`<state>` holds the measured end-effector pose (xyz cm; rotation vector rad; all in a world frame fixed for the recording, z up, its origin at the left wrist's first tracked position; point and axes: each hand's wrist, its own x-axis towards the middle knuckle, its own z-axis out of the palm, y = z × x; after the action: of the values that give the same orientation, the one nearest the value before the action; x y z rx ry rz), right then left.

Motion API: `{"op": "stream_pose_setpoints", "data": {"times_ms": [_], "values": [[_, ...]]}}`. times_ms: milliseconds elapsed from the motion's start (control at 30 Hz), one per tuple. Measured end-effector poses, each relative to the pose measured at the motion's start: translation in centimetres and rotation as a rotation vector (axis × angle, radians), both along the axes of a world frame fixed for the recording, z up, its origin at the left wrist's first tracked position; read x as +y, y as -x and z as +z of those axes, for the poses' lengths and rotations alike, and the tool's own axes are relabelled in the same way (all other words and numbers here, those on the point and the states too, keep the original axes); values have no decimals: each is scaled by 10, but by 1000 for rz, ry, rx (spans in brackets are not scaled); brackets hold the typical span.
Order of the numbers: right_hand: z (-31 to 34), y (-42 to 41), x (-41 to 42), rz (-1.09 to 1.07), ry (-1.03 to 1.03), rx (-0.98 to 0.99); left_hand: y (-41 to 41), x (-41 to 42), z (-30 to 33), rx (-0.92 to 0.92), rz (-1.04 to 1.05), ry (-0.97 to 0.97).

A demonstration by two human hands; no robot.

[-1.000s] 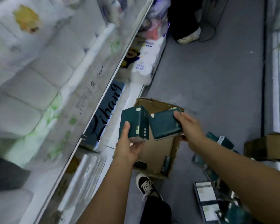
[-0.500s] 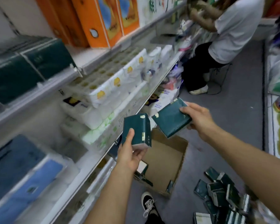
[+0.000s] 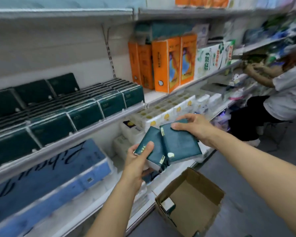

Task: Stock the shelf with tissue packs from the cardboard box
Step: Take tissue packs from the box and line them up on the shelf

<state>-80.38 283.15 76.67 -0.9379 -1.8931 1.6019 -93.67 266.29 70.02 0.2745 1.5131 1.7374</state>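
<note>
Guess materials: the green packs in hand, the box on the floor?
Green packs: probably thin glossy plastic film over soft tissue; faint sheen, crimped end seams, rounded corners. Cardboard box: matte brown cardboard, likely corrugated; flaps stand open, though blur hides the edge fluting.

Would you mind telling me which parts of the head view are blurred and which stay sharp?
Head view: the two dark green tissue packs and both hands, left hand, right hand, read fairly sharp; the top shelf edge and far right shelves smear with motion blur; wide-angle bending curves the shelf lines.
</note>
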Motion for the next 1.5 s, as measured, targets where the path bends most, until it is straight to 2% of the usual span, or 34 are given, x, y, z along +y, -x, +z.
{"op": "stream_pose_setpoints", "data": {"times_ms": [267, 400, 500, 767, 900, 1167, 1267, 1500], "values": [[18, 38, -36, -3, -184, -15, -1, -21, 13, -98, -10, 11], [30, 52, -49, 78, -49, 97, 13, -37, 15, -138, 73, -8], [37, 65, -59, 167, -6, 110, 26, -51, 21, -135, 131, -14], [59, 96, -90, 528, -88, -143, 66, -98, 38, -112, 249, -53], [70, 119, -116, 641, -28, -145, 91, -135, 51, -50, 291, -43], [84, 180, -166, 557, 12, 76, 144, -214, 81, 77, 398, -76], [92, 195, -176, 576, 55, 99, 160, -240, 88, 81, 432, -89], [106, 219, -184, 573, -5, 120, 196, -268, 113, 141, 413, -88]]}}
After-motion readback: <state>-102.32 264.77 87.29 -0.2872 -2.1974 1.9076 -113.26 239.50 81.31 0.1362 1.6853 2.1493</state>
